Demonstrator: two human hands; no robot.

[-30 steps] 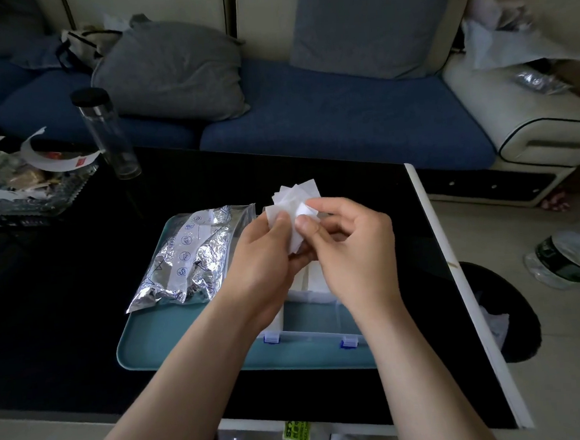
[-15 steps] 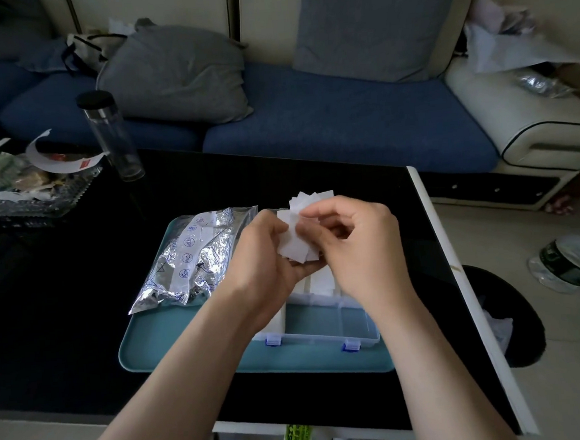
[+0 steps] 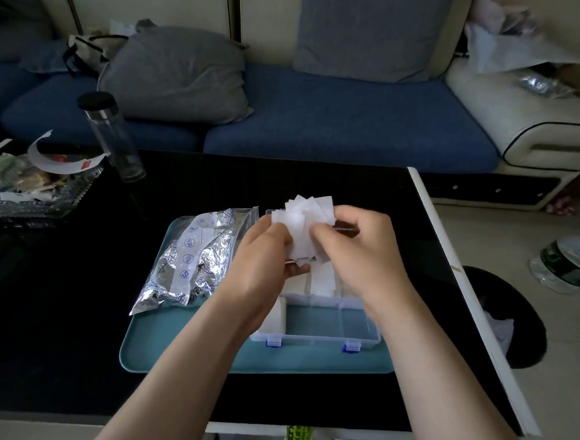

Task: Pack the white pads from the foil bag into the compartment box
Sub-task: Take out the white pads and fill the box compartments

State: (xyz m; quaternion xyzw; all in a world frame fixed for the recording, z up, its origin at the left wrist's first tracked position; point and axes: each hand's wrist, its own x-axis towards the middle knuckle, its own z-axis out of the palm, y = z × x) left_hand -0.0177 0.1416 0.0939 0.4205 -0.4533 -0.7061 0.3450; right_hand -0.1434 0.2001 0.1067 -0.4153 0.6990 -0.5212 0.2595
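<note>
A fanned bunch of white pads (image 3: 304, 224) is held between both hands just above the clear compartment box (image 3: 327, 335). My left hand (image 3: 262, 259) grips the bunch from the left and below. My right hand (image 3: 359, 249) pinches it from the right with curled fingers. The box has blue latches and stands open on a teal tray (image 3: 173, 344); white pads (image 3: 323, 276) fill its far compartments, and one stack (image 3: 274, 315) sits at its left. The crinkled foil bag (image 3: 195, 257) lies on the tray's left part.
The tray sits on a black table (image 3: 64, 304) with a white right edge. A clear bottle (image 3: 111, 136) with a black cap and a glass dish of scraps (image 3: 26, 193) stand at the far left. A black bin (image 3: 508, 314) is on the floor to the right.
Both hands have lowered a little with the pads, nearer the box. The bunch has spread into a wider fan between the fingers.
</note>
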